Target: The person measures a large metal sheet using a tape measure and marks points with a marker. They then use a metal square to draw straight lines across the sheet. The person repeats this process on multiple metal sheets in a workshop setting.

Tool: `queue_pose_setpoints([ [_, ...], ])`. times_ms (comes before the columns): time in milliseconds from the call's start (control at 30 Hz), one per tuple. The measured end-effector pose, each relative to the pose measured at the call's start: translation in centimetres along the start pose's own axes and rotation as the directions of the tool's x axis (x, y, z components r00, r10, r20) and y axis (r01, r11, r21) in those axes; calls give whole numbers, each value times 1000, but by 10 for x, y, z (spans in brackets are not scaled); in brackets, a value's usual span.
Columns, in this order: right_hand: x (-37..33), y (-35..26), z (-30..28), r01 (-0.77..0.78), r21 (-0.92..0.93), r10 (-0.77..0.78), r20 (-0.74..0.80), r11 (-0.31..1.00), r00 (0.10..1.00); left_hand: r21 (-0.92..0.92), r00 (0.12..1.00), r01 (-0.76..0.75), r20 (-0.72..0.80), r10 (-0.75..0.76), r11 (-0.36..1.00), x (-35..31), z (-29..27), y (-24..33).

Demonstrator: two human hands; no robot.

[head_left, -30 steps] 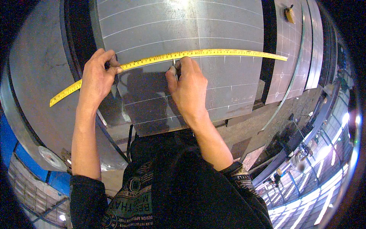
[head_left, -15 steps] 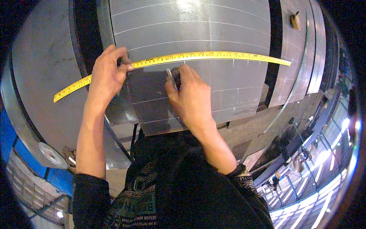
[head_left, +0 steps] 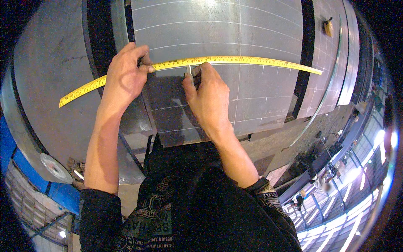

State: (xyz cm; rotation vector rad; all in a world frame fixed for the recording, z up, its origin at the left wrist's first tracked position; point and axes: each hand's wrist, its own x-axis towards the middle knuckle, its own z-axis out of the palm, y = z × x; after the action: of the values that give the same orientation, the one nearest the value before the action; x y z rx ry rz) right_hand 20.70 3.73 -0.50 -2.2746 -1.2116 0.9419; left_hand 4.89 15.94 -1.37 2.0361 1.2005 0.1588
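The left hand (head_left: 128, 73) pinched the tape (head_left: 239, 59) across the plate (head_left: 273, 40); the right hand (head_left: 210, 94) pinched a white stick (head_left: 189, 70) at its near edge. Accuracy called for keeping the tape flat and still.

At upper right we record a small yellow object (head_left: 328, 28) with a dark top, kind unclear; a long narrow strip (head_left: 325, 98) passes to its right, beside a bright metal flat bar (head_left: 348, 54). At lower left we note a pale round disc (head_left: 56, 166) above a blue panel (head_left: 63, 196).
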Motion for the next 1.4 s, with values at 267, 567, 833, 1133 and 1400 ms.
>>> queue_pose_setpoints([
  [267,-3,-14,-9,29,-188,-17,67,982,998,-8,999,44,29,-43,999,1,-2,1],
  [567,-27,-18,-37,246,-359,-192,181,900,965,-4,1000,25,17,-25,1000,2,2,-2],
  [833,-19,-12,-17,325,-360,-284,163,874,945,17,998,46,35,-46,999,1,1,-5],
  [1133,-21,-18,-10,308,-428,-276,138,850,951,-58,999,22,49,-19,998,-4,-4,-9],
  [1400,-18,-24,-5,208,-211,-205,36,955,978,-10,992,-98,-81,97,995,-11,10,-16],
])
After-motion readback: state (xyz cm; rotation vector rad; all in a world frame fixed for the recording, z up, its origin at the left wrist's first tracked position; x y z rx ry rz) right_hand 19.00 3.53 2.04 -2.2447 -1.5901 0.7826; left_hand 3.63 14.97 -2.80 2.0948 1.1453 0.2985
